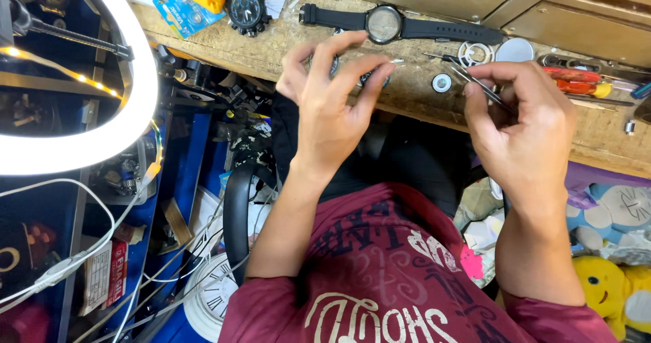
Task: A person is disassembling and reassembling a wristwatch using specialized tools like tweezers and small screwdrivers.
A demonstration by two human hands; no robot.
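Blue card package [182, 12] top left; left hand [332, 106] pinches watch case [339, 65], right hand [525, 123] tweezers [475, 82]

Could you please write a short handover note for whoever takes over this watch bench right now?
Left hand: fingers closed on a small round watch part, held over the bench edge.
Right hand: pinching thin metal tweezers, tips pointing toward that part.
On the wooden bench: black strap watch lying flat, a second black watch, loose white rings, red-handled screwdriver.
Done: part is in hand. Left: cannot tell; the part's face is hidden.
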